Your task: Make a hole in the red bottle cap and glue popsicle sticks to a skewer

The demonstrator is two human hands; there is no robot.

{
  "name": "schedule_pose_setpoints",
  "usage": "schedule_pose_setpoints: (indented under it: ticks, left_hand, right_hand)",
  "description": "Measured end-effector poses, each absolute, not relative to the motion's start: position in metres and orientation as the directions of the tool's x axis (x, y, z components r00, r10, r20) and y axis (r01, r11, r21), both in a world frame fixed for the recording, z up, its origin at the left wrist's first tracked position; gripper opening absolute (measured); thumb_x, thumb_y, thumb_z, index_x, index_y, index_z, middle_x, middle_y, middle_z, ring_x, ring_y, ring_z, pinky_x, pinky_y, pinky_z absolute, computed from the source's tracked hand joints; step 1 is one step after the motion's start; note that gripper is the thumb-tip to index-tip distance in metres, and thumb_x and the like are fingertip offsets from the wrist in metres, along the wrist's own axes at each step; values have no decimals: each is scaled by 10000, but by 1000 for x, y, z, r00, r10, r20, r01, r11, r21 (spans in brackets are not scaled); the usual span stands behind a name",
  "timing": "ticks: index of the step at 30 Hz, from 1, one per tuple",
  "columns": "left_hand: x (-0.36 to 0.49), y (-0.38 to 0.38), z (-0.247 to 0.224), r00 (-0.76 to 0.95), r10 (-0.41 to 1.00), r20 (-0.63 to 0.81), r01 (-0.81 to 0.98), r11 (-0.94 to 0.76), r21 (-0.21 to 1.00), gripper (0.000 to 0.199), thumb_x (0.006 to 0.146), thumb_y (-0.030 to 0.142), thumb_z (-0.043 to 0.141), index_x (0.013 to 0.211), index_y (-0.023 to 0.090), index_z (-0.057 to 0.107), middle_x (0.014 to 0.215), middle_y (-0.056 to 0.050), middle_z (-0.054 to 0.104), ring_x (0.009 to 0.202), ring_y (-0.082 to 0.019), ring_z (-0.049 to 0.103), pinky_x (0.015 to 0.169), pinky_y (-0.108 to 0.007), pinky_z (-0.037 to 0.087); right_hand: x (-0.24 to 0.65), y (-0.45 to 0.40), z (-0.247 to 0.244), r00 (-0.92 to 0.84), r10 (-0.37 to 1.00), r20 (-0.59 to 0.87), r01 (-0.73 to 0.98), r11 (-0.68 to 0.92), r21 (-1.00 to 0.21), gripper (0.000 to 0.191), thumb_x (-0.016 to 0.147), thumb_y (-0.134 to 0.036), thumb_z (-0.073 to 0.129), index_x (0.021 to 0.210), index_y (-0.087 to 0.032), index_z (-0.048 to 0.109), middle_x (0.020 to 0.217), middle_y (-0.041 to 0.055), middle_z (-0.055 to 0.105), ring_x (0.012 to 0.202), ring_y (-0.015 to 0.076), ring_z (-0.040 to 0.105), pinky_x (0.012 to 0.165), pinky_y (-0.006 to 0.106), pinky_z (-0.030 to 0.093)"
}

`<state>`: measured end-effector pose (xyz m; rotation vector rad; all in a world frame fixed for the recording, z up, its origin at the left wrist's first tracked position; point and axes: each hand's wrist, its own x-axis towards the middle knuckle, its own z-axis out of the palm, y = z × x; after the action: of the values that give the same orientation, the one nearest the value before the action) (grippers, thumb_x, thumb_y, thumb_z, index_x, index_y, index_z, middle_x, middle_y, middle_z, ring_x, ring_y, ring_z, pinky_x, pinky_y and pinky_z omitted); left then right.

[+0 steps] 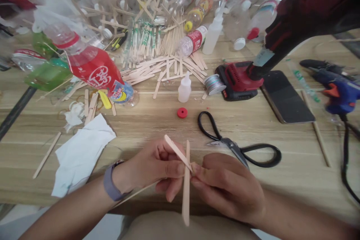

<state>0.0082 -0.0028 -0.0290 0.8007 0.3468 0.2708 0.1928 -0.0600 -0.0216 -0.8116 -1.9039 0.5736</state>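
My left hand [160, 168] is closed, with thumb and fingers pinching two wooden craft sticks near where they cross. One craft stick [186, 198] runs nearly upright in the view, and the other craft stick [174, 148] slants across it. At the crossing, the fingertips of my right hand [227, 185] press together against the slanted stick's lower end. Whether they hold anything else there is hidden. A thin pale strip [137, 194] reaches from beneath my left hand towards the lower left. Black-handled scissors [230, 144] lie just beyond my right hand.
A small dropper bottle [184, 89] stands behind a red cap [182, 112]. Loose craft sticks [149, 68] and plastic bottles crowd the back. Left are a red-labelled bottle [97, 69] and white paper [81, 153]; right are a power tool [239, 78], phone [288, 97] and glue gun [337, 90].
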Motion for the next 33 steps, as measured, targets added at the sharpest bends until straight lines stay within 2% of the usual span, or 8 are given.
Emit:
schedule_pose_setpoints:
  ticks: [8, 14, 19, 28, 33]
  left_hand:
    - [6, -3, -28, 906, 370, -207, -121, 694, 709, 236, 868, 348, 647, 773, 132, 635, 489, 31, 580, 359, -42, 422, 359, -140, 310]
    - [7, -4, -29, 913, 362, -188, -159, 741, 652, 227, 875, 316, 636, 748, 127, 635, 499, 24, 594, 346, -39, 405, 339, -138, 296]
    - [7, -4, -29, 918, 325, -228, -122, 779, 615, 248, 850, 351, 657, 735, 136, 615, 465, 36, 575, 310, -43, 381, 304, -145, 257]
    - [6, -3, -28, 926, 305, -223, -84, 742, 665, 293, 864, 339, 641, 660, 133, 595, 487, 17, 588, 352, -44, 415, 338, -141, 288]
    - [8, -5, -29, 920, 361, -156, -174, 729, 662, 215, 880, 311, 626, 752, 139, 604, 465, 40, 580, 310, -41, 395, 309, -131, 264]
  right_hand:
    - [193, -60, -21, -323, 776, 542, 235, 621, -748, 103, 949, -153, 494, 1026, -190, 552, 598, -49, 511, 492, 104, 447, 453, 245, 332]
    - [195, -60, -20, -330, 769, 547, 231, 628, -744, 99, 952, -154, 498, 1032, -185, 547, 614, -35, 532, 513, 110, 454, 462, 245, 349]
    - [196, -59, -23, -333, 756, 564, 239, 646, -725, 113, 946, -153, 494, 1047, -187, 534, 620, -32, 552, 507, 121, 446, 468, 261, 364]
    - [195, -60, -24, -362, 742, 564, 267, 662, -700, 138, 944, -153, 492, 1076, -183, 516, 629, -42, 552, 513, 113, 470, 496, 263, 371]
    - [195, -60, -23, -379, 740, 556, 280, 665, -693, 142, 957, -160, 465, 1092, -190, 497, 624, -43, 558, 512, 107, 466, 500, 255, 371]
